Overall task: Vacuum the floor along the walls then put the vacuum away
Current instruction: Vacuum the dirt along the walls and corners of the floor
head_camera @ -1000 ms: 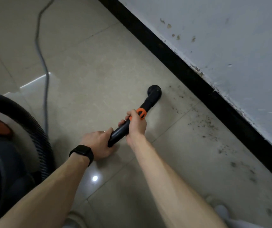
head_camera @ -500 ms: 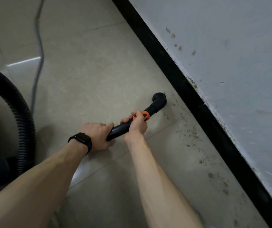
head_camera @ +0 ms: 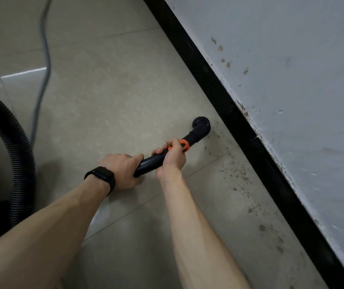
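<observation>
Both hands wrap the black vacuum wand (head_camera: 150, 162): left hand (head_camera: 123, 170) at rear, right hand (head_camera: 174, 154) by orange collar (head_camera: 184, 145); brush nozzle (head_camera: 201, 126) on tile floor (head_camera: 104, 101) near black baseboard (head_camera: 229, 105), debris (head_camera: 235, 174) beside.

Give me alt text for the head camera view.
A left hand and right hand grip a black vacuum wand, its brush nozzle on the tile floor near a black baseboard; dark debris speckles the floor along it. A ribbed hose curves at left.

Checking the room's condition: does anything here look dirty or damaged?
Dark dirt specks lie scattered on the floor along the black skirting, near the vacuum nozzle. Paint on the wall is chipped and stained just above it.
</observation>
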